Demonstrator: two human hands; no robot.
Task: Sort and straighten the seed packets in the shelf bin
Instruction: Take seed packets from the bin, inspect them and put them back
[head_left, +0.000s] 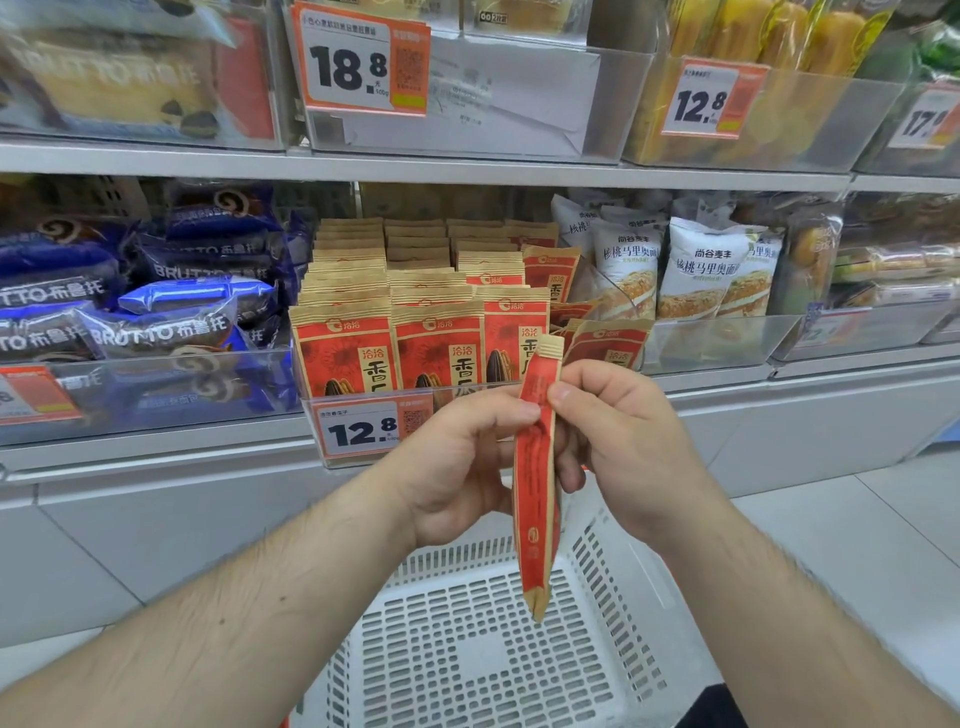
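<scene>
One red and tan seed packet hangs edge-on in front of me, upright and slightly bent. My left hand pinches its left side and my right hand pinches its right side near the top. Behind the hands, the clear shelf bin with a 12.8 price tag holds several rows of matching seed packets standing upright. At the bin's right end some packets lean askew.
A white perforated basket sits below my hands on the floor. Blue snack bags fill the bin to the left, white bread bags the bin to the right. An upper shelf with clear bins runs above.
</scene>
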